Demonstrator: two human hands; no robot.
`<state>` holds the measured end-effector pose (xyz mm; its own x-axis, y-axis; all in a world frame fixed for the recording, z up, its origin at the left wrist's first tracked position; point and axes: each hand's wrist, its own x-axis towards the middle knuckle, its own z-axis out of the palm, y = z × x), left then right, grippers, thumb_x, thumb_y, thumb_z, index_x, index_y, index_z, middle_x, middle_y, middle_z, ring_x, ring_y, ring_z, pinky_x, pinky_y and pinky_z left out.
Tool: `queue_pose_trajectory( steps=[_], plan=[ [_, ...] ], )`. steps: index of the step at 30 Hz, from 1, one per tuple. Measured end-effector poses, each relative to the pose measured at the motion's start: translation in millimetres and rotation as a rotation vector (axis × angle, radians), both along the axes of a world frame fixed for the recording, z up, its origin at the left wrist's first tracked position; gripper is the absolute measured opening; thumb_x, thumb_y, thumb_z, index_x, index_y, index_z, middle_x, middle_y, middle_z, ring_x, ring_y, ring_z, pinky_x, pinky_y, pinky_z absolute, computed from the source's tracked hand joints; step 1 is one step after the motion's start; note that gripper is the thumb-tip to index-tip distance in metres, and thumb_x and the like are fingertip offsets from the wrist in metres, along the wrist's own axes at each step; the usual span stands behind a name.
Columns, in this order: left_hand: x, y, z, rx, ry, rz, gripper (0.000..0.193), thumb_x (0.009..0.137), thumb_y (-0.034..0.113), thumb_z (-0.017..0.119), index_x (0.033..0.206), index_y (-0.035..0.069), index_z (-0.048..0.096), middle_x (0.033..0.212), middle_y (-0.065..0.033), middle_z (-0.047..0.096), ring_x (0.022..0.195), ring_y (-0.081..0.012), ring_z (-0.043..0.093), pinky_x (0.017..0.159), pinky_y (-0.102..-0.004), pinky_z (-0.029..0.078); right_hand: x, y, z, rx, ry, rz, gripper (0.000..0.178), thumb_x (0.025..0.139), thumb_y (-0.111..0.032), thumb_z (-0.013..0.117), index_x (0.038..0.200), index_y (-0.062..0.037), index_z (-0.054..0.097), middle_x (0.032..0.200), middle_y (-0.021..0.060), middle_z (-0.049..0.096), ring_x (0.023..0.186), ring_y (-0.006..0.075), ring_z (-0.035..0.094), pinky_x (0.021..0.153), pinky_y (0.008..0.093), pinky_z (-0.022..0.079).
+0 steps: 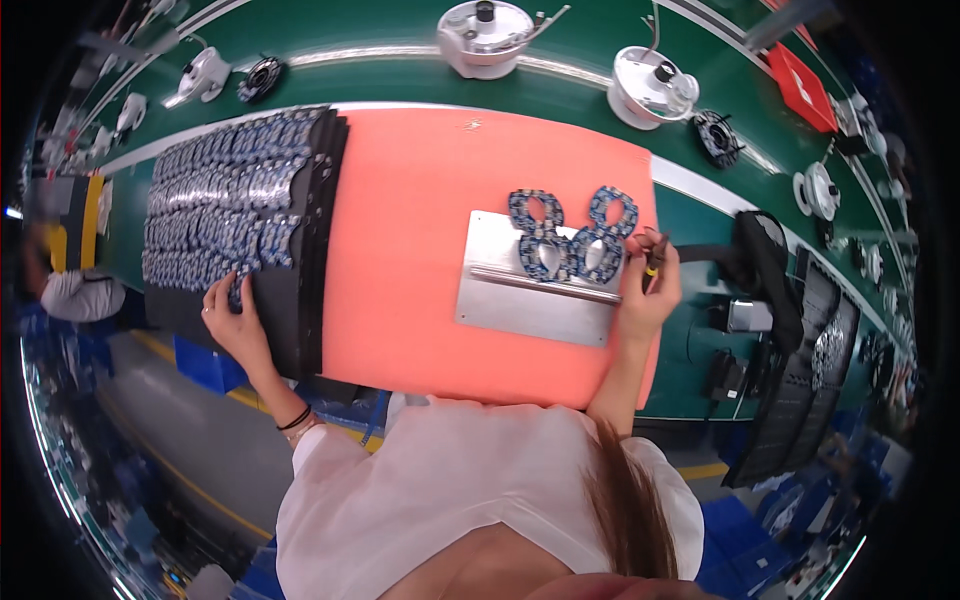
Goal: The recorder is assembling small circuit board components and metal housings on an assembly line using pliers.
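I see left hand [232,318] — fingers slightly parted at circuit-board rows [215,225] toward black tray's [180,315] near edge, pinch unclear | right hand [646,298] pinching black-and-yellow hand tool [652,270] | figure-eight circuit boards [540,238] — overhanging metal plate's [530,318] far edge

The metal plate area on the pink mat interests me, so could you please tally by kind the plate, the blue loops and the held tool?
Metal plate: 1
Blue loops: 4
Tool in the right hand: 1
Total: 6
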<state>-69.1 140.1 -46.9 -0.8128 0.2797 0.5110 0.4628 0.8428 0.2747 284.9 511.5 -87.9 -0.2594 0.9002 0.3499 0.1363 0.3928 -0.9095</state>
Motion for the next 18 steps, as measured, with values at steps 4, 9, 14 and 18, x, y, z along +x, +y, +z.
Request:
queue_pose_trajectory(
  steps=[4, 9, 14, 18],
  plan=[
    [-7.5, 4.8, -5.3, -0.016, -0.002, -0.031, 0.023, 0.090, 0.019, 0.076, 0.108, 0.006, 0.075, 0.112, -0.0111, 0.068, 0.106, -0.0313, 0.061, 0.093, -0.0426, 0.046, 2.5, -0.5, 11.6, 0.069, -0.059, -0.080, 0.032, 0.083, 0.009, 0.061, 0.115, 0.0020, 0.062, 0.103, 0.0122, 0.069, 0.094, 0.0224, 0.068, 0.085, 0.0331, 0.053],
    [-1.1, 6.8, -3.6, -0.003, 0.024, -0.034, 0.024, 0.090, 0.020, 0.076, 0.108, 0.003, 0.074, 0.112, -0.0117, 0.070, 0.105, -0.0312, 0.064, 0.091, -0.0410, 0.048, 3.6, -0.9, 15.6, 0.072, -0.055, -0.083, 0.036, 0.081, 0.010, 0.062, 0.115, 0.0007, 0.063, 0.104, 0.0120, 0.070, 0.094, 0.0247, 0.068, 0.085, 0.0346, 0.052],
    [2.6, 5.4, -4.1, 0.033, 0.021, -0.001, 0.024, 0.090, 0.019, 0.075, 0.107, 0.002, 0.073, 0.110, -0.0120, 0.071, 0.101, -0.0317, 0.066, 0.088, -0.0406, 0.050, 4.1, 1.0, 28.8, 0.104, -0.072, -0.082, 0.037, 0.080, 0.011, 0.063, 0.115, 0.0007, 0.063, 0.105, 0.0131, 0.069, 0.094, 0.0257, 0.067, 0.085, 0.0353, 0.052],
    [0.0, 2.4, -9.9, -0.013, 0.054, -0.011, 0.023, 0.091, 0.018, 0.075, 0.106, 0.001, 0.073, 0.110, -0.0122, 0.071, 0.101, -0.0318, 0.066, 0.088, -0.0407, 0.050, 8.8, 2.4, 44.6, 0.172, -0.175, -0.087, 0.039, 0.076, 0.010, 0.065, 0.114, -0.0006, 0.065, 0.107, 0.0141, 0.068, 0.097, 0.0285, 0.067, 0.085, 0.0363, 0.052]
  ],
)
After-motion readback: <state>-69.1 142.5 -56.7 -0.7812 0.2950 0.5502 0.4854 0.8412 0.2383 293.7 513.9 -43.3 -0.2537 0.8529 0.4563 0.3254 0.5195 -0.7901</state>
